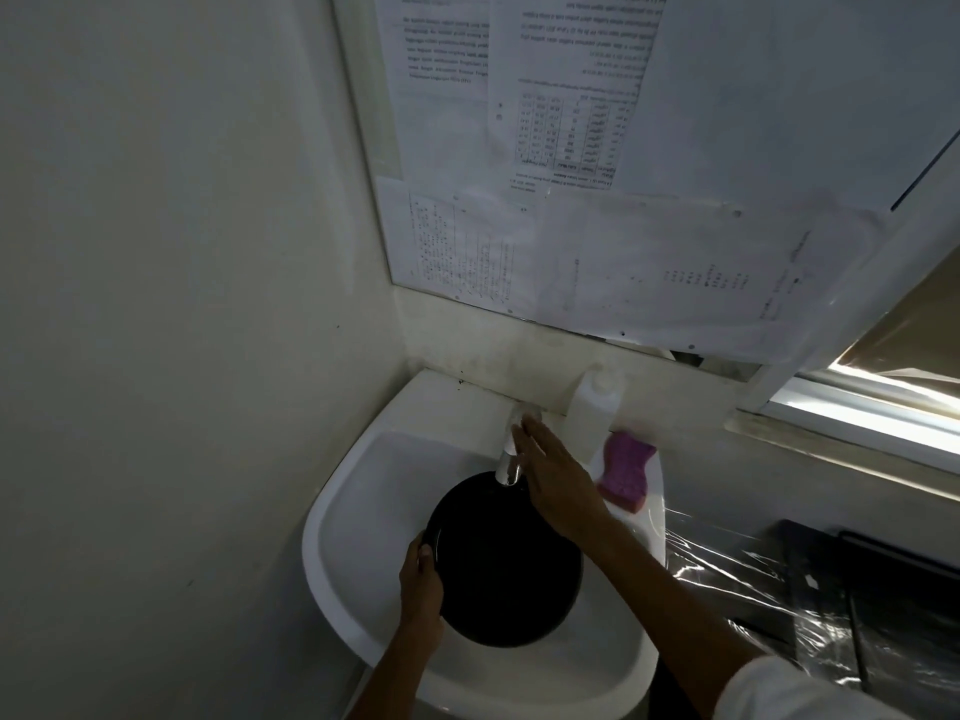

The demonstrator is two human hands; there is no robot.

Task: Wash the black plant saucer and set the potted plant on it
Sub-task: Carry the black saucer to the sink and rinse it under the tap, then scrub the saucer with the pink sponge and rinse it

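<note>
Dim, murky frame lit only by daylight from the window (pixel 883 407) at right, glare on the plastic wrap (pixel 737 569), left wall (pixel 156 304) in shadow, wide-angle bending at edges, soft focus overall.

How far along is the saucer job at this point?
Early. The left hand holds the saucer over the sink, under the tap. The right hand reaches to the tap; no water visible. The sponge lies unused. Washing and placing the plant remain; no plant in view.
</note>
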